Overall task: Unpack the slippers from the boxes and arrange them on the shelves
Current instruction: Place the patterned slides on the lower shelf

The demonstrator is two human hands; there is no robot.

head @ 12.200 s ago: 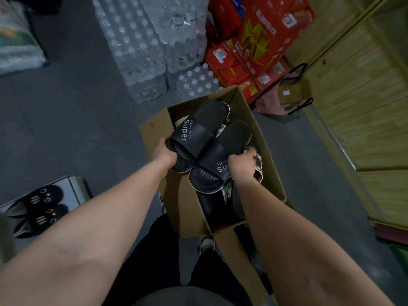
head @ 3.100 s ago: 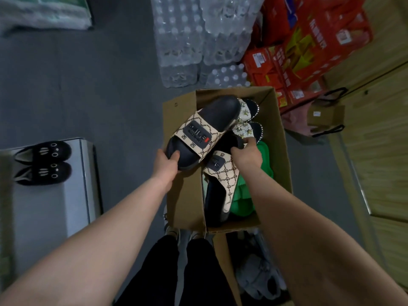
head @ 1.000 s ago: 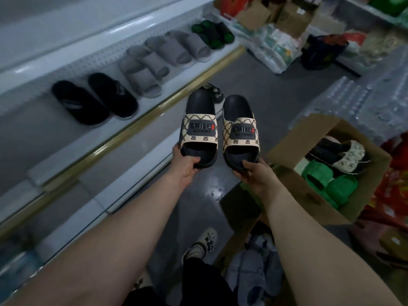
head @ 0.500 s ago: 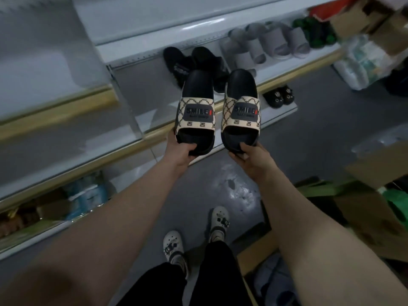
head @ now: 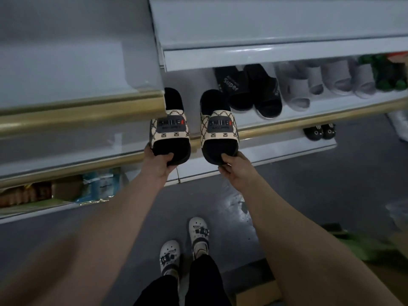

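Left grip (head: 157,161) held one patterned slipper (head: 170,129) by its toe; right grip (head: 234,171) held its mate (head: 217,127), both at the shelf (head: 309,117) edge.

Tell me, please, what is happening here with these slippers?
A person is stocking a shelf with slippers. The left hand grips the left patterned slipper and the right hand the right patterned slipper, each by one end, at the shelf's gold edge, not yet set down. Black slippers, grey slippers and green slippers already sit in a row on it, to the right.
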